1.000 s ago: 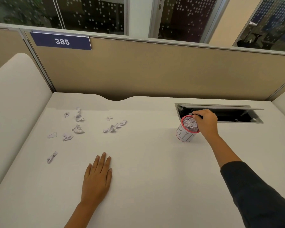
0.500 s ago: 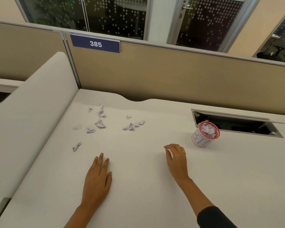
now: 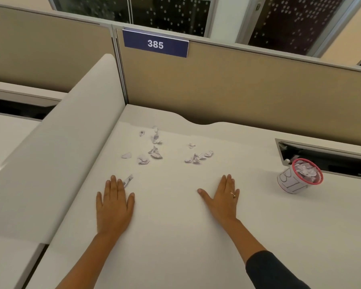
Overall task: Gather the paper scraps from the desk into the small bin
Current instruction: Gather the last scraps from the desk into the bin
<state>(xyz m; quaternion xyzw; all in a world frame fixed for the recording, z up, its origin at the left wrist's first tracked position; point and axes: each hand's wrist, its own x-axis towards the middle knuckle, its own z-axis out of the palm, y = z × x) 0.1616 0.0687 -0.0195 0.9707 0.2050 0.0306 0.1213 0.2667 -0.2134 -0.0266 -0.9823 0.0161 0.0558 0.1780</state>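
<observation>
Left hand (image 3: 114, 202) and right hand (image 3: 224, 198) flat on desk (image 3: 175, 236), fingers straight, empty. Paper scraps (image 3: 154, 152) beyond fingertips toward far left corner; nearest scrap (image 3: 128, 180) touching left fingertips. Small bin (image 3: 296, 178) near right edge, already holding scraps.

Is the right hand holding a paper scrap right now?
No, the right hand lies flat and open on the desk, holding nothing.

Both forearms run off the bottom edge at 6 o'clock. At 3 o'clock the recessed slot (image 3: 329, 157) in the tabletop (image 3: 175, 236) is cut by the right edge, its dark inside unreadable. Marks on the paper scraps (image 3: 154, 152) are too small to read.
</observation>
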